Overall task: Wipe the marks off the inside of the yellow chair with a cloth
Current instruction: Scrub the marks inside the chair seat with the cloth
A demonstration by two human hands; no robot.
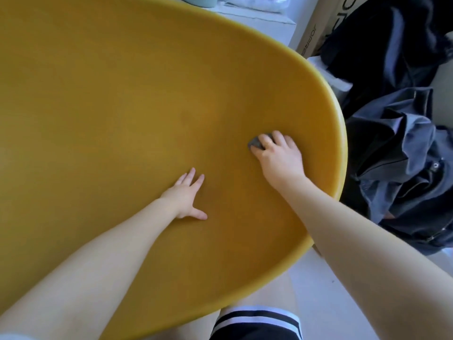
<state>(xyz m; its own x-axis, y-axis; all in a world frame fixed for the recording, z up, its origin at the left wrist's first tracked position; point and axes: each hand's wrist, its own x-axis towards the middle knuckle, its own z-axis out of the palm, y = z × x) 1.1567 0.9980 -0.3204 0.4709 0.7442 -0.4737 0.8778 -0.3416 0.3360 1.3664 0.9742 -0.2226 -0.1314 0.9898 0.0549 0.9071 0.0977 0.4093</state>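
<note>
Bare forearms of ours are reaching in from the bottom corners of the frame, nearest the lens, and between them at the bottom centre a pair of black shorts with white stripes (257, 323) is showing.

Beyond them the big, smooth, mustard-yellow moulded plastic chair shell (127, 99) is filling most of the picture, from the upper left down to the lower centre, and we are looking straight into its hollow inside. Down the right side of the frame a heap of dark blue-black denim clothing (402, 153) is lying just outside the chair's rim, with a pale cardboard box (312, 30) standing above it at the upper right.

We are bracing our left hand (187, 195) flat on the inner surface at lower centre, fingers straight and spread, gripping nothing. Our right hand (277, 153), right of centre and close inside the rim, is curling its fingers over a small wad of grey cloth (255, 142) and pressing it against the yellow wall; only a corner of the cloth is peeking out past the fingertips.

We are judging the wiping to be under way, working the right-hand inner wall. We are not making out any distinct marks on the yellow surface at this blur, only a faint darker patch near the middle, so we cannot tell how much is cleaned and how much is left.
</note>
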